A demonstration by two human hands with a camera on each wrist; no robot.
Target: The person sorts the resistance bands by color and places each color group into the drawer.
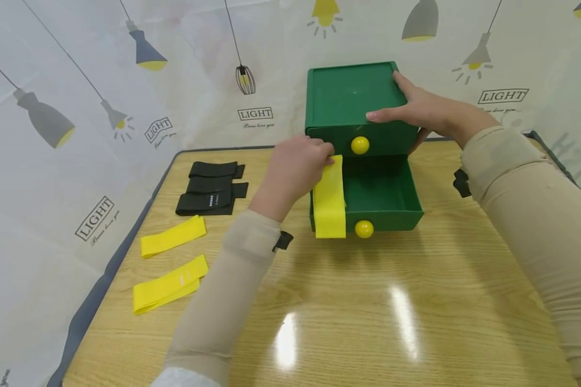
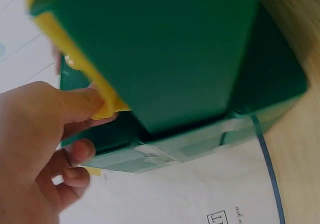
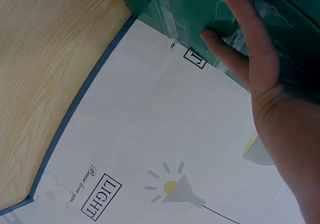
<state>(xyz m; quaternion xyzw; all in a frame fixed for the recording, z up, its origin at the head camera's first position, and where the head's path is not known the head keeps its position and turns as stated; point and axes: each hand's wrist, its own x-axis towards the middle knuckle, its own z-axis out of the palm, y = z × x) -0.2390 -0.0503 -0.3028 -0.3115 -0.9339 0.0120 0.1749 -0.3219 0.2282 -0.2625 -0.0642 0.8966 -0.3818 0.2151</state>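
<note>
Holds in left hand (image 1: 300,169) a flat yellow cloth-like band (image 1: 330,212), hanging down across the front of the pulled-out green plastic lower drawer (image 1: 394,221). Touches with right hand (image 1: 426,110) the boxy green plastic cabinet (image 1: 351,91), with upper drawer (image 1: 387,141) closed.

The left hand (image 2: 37,134) comes in from 8 o'clock, thumb and forefinger pinching a yellow band (image 2: 109,102) left of centre; the other fingers curl beneath. From the pinch, the band runs toward 11 o'clock along the edge of a green drawer (image 2: 160,48), whose wall fills 12 o'clock. Clear tape (image 2: 175,153) crosses the green box (image 2: 272,78) at 6 o'clock. The wooden counter (image 2: 302,149) shows at 3 o'clock, a white printed sheet (image 2: 165,196) at 6.
</note>
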